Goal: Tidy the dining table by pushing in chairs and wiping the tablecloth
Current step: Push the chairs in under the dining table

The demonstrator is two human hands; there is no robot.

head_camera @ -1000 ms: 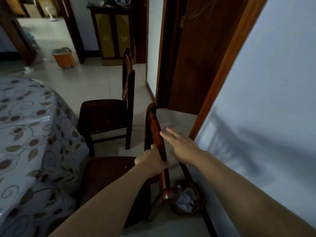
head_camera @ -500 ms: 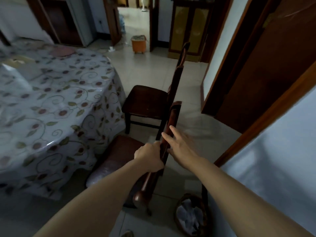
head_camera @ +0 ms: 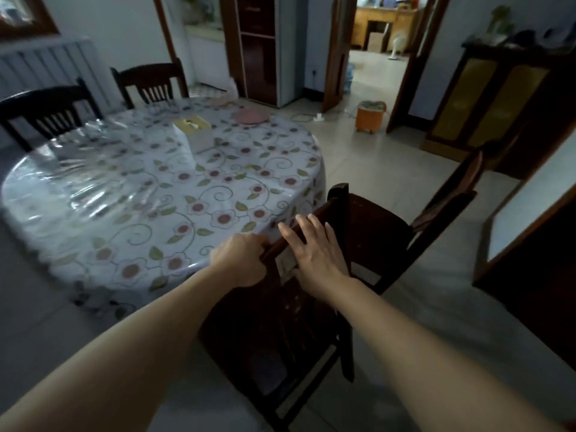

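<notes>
A round table under a flowered tablecloth (head_camera: 162, 194) with a clear cover fills the left and centre. Right in front of me stands a dark wooden chair (head_camera: 280, 332), its back facing me and its top rail (head_camera: 324, 210) by the table's near right edge. My left hand (head_camera: 240, 260) grips the top rail. My right hand (head_camera: 318, 251) rests flat on the rail with straight fingers. A second dark chair (head_camera: 380, 226) stands further right, its seat pointing at the table and set back from it.
Two more chairs (head_camera: 50, 107) stand at the table's far side. A tissue box (head_camera: 193, 132) and a pink mat (head_camera: 251, 116) lie on the cloth. An orange bin (head_camera: 370, 115) sits by the doorway, a dark cabinet (head_camera: 486, 98) along the right wall.
My view has swung left onto the table. The chair under my hands has turned and moved toward the table's edge. Both hands stay on its top rail.
</notes>
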